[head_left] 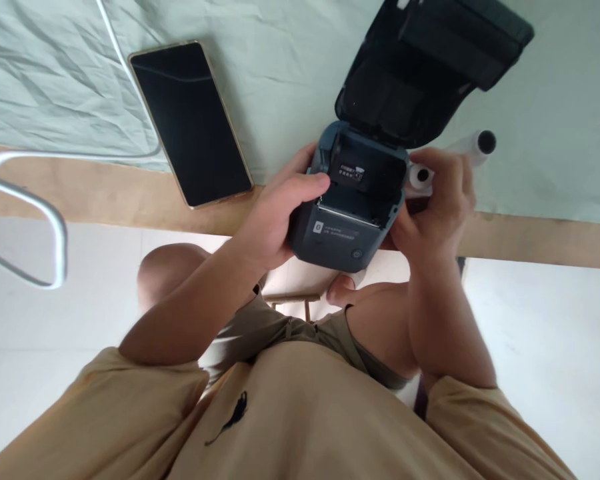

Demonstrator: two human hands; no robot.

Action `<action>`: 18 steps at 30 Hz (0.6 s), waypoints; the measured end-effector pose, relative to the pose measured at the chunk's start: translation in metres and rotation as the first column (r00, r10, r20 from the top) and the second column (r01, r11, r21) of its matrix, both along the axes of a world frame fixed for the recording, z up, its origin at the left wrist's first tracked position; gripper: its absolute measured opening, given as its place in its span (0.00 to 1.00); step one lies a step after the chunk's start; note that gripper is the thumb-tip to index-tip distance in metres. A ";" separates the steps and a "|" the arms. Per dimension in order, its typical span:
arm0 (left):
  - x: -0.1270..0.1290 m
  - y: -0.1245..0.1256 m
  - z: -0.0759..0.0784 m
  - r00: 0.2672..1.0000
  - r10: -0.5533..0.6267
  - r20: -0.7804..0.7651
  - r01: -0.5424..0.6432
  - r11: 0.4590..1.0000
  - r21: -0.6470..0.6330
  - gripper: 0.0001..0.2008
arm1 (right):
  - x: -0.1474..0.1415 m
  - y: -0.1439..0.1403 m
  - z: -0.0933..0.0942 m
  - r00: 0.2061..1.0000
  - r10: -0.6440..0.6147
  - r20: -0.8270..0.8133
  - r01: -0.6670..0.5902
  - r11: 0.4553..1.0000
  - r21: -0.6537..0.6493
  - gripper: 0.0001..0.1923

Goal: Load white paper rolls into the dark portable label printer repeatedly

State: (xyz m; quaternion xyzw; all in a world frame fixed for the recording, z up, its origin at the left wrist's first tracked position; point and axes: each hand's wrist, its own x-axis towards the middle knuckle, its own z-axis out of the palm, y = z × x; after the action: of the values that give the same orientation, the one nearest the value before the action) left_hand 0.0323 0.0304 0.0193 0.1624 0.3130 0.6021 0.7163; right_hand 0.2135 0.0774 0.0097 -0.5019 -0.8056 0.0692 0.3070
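Grasping the dark blue-grey plastic label printer, lid open, is the left hand; right hand is clutching white paper rolls, partly hidden beside the printer.

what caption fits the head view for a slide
Left hand steadies an open label printer while the right hand holds paper rolls beside a smartphone.

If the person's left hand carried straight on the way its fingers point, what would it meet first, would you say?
The left hand grips the dark blue-grey label printer, fingers pointing right across its open paper bay. Going on, it would probably meet the bay's far wall first; depth is unclear.
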 end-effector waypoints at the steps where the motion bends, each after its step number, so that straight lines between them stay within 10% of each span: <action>1: 0.000 0.000 0.000 1.000 0.003 -0.003 -0.003 1.000 0.000 0.13 | 0.000 0.001 0.000 1.000 -0.006 -0.002 0.006 1.000 -0.002 0.16; 12: -0.001 0.001 -0.001 1.000 -0.002 -0.005 0.002 1.000 0.006 0.12 | 0.002 -0.002 -0.007 0.968 -0.107 -0.227 0.094 0.993 -0.067 0.31; 18: -0.002 0.000 -0.002 0.998 -0.008 0.055 0.007 1.000 0.022 0.12 | 0.002 0.003 -0.003 0.834 0.028 -0.551 -0.084 0.993 -0.077 0.19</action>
State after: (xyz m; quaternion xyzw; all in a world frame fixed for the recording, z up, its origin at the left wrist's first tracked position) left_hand 0.0302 0.0304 0.0177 0.1548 0.2860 0.6069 0.7252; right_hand 0.2159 0.0808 0.0065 -0.4516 -0.6936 0.2586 0.4981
